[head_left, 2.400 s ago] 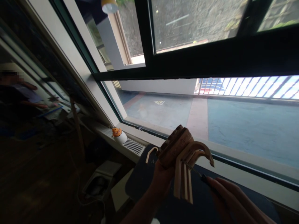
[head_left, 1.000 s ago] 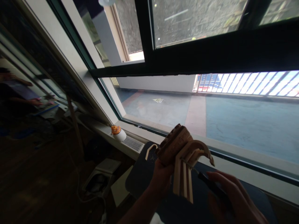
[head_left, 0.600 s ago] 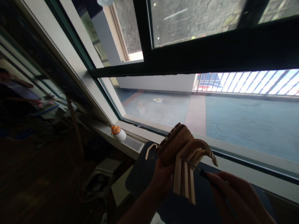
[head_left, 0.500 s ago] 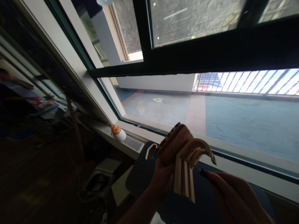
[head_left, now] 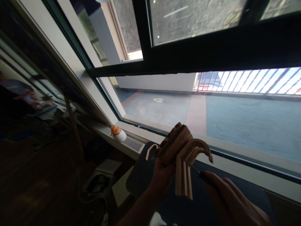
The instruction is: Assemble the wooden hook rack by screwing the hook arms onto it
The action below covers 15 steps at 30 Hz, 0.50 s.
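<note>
The left hand (head_left: 163,175) grasped a brown carved piece (head_left: 175,144) above the dark surface (head_left: 142,174), near the window frame (head_left: 199,53). Pale bent strips (head_left: 178,179) were beside this piece. The right hand (head_left: 232,196) held a dark-handled tool (head_left: 208,179); its thin shaft (head_left: 195,169), poorly visible in the shade, seemed to touch the strips.

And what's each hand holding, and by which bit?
The left hand grips the brown block by its lower part; the right hand holds a thin tool by its dark handle.
</note>
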Each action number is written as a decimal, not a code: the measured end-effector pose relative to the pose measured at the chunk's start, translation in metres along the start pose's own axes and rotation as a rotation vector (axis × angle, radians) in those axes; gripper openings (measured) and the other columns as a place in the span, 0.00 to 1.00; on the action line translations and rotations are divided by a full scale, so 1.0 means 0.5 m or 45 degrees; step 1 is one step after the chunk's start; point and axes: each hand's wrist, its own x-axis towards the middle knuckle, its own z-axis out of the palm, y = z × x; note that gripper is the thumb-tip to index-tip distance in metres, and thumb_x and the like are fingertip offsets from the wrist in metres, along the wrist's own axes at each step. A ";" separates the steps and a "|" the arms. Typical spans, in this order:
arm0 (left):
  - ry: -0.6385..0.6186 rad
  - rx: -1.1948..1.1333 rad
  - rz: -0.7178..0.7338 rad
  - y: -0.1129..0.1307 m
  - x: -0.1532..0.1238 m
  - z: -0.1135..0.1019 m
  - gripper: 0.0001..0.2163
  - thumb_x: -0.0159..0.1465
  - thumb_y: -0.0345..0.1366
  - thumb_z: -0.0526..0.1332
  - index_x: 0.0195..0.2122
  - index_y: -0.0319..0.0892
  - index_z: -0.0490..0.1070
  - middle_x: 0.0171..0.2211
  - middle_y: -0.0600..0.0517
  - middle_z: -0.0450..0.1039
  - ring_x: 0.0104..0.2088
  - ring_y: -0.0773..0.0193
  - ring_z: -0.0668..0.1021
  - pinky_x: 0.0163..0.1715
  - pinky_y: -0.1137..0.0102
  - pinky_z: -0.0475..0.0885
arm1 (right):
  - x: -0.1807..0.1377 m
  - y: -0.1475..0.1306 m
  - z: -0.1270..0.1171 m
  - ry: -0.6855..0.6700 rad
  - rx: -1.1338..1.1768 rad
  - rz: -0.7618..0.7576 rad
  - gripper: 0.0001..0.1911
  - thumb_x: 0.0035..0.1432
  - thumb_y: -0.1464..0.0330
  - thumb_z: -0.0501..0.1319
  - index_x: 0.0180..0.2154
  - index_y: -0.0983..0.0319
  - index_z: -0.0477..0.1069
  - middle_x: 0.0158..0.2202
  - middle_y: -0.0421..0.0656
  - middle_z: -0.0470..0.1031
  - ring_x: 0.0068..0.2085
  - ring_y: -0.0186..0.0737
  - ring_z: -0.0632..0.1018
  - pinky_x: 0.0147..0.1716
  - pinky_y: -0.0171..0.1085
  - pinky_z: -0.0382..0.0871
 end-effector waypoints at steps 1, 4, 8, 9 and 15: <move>-0.011 0.010 0.004 0.003 0.001 0.002 0.19 0.47 0.31 0.70 0.42 0.39 0.76 0.40 0.47 0.78 0.44 0.51 0.78 0.43 0.63 0.73 | 0.002 -0.003 0.000 0.010 -0.005 0.005 0.17 0.63 0.63 0.51 0.52 0.60 0.64 0.39 0.45 0.77 0.32 0.37 0.81 0.23 0.26 0.71; -0.022 -0.007 0.008 0.009 0.003 0.009 0.19 0.46 0.30 0.70 0.41 0.39 0.76 0.41 0.47 0.78 0.43 0.51 0.78 0.42 0.65 0.73 | 0.012 -0.010 -0.002 0.017 0.000 0.100 0.16 0.62 0.62 0.51 0.50 0.59 0.63 0.34 0.42 0.79 0.27 0.36 0.81 0.19 0.26 0.69; 0.072 -0.094 -0.059 0.002 0.005 0.011 0.20 0.45 0.30 0.71 0.41 0.39 0.76 0.36 0.47 0.79 0.33 0.56 0.80 0.33 0.68 0.74 | 0.014 -0.005 -0.006 0.015 -0.003 0.066 0.14 0.63 0.63 0.50 0.48 0.60 0.63 0.32 0.41 0.79 0.26 0.35 0.80 0.20 0.26 0.70; 0.082 -0.106 -0.084 -0.001 0.005 0.011 0.20 0.44 0.30 0.71 0.41 0.39 0.76 0.34 0.47 0.79 0.31 0.57 0.80 0.31 0.68 0.74 | 0.012 0.000 -0.008 0.014 -0.023 -0.006 0.14 0.63 0.63 0.50 0.49 0.60 0.64 0.35 0.43 0.79 0.29 0.36 0.80 0.25 0.27 0.72; 0.073 -0.109 -0.088 -0.006 0.004 0.008 0.19 0.46 0.31 0.72 0.41 0.38 0.76 0.33 0.47 0.79 0.29 0.58 0.80 0.29 0.69 0.74 | 0.002 0.023 -0.015 -0.042 -0.058 -0.298 0.21 0.62 0.66 0.51 0.56 0.63 0.63 0.47 0.48 0.75 0.46 0.41 0.78 0.38 0.31 0.72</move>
